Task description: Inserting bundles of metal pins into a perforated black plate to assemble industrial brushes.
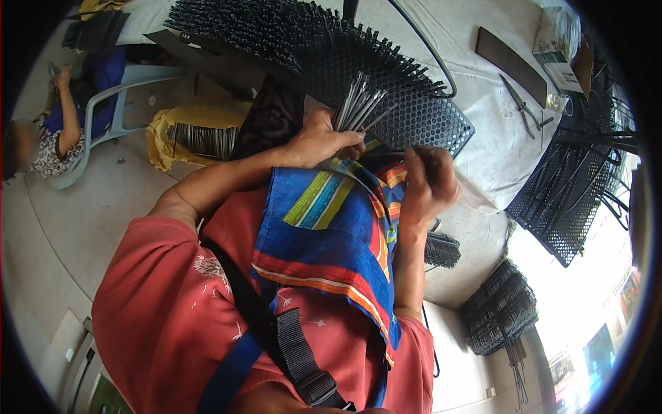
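My left hand (318, 140) is closed around a bunch of thin dark metal rods (358, 105), which fan upward from the fist. My right hand (429, 185) pinches a single dark rod (394, 149) just right of the left hand. Both hands are over a colourful blue, red and yellow cloth (338, 228) on my lap. Right behind the hands lies a black perforated panel (420, 117), with many rods standing in its holes at the far side.
A white-covered table (483, 103) carries pliers (522, 105), a dark flat bar (510, 63) and a small box (560, 48). More perforated panels (572, 200) and rod bundles (500, 310) lie right. A yellow sack of rods (200, 138) sits left, near a seated person (58, 131) on a plastic chair.
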`<state>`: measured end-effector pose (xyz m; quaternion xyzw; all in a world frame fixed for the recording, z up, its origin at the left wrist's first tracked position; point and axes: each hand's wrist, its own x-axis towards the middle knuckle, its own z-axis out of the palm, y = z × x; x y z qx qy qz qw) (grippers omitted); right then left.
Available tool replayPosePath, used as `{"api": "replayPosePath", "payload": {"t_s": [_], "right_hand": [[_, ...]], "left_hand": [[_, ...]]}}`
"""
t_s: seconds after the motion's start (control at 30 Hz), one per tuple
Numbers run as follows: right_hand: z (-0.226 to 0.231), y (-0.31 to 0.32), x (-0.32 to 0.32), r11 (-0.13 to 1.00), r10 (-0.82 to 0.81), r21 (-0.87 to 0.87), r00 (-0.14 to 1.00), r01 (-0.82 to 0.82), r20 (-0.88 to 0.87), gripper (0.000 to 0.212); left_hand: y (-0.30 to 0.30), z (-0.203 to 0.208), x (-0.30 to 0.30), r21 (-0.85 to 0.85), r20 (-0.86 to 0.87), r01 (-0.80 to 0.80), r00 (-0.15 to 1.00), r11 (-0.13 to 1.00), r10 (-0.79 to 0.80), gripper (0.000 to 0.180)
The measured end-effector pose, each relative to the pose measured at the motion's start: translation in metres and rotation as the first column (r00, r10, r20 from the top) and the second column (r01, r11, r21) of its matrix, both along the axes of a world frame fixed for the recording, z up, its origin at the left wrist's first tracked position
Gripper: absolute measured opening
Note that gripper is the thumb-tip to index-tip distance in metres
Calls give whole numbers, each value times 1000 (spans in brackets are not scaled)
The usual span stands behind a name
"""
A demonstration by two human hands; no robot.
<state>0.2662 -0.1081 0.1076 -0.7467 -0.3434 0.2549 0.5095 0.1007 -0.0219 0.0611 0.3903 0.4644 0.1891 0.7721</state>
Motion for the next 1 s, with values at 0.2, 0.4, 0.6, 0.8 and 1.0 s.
{"api": "replayPosePath", "payload": {"t_s": [0.2,0.4,0.6,0.8,1.0], "right_hand": [[13,6,-11,770,486,-33,552,-637,678,22],[6,2,-16,801,477,48,684,-597,553,23],[-9,-5,-15,877,431,10,794,-481,429,22],[-13,-3,-13,897,421,8,858,-443,294,16],[-40,1,1,993,9,-116,986,-28,-168,18]], "left_hand": [[13,15,8,-437,233,26,969,899,85,18],[15,10,-1,-300,240,127,969,945,-54,29],[17,10,9,-428,233,74,972,901,31,18],[17,1,6,-486,174,29,983,874,64,20],[12,3,-2,-389,163,13,985,921,55,20]]}}
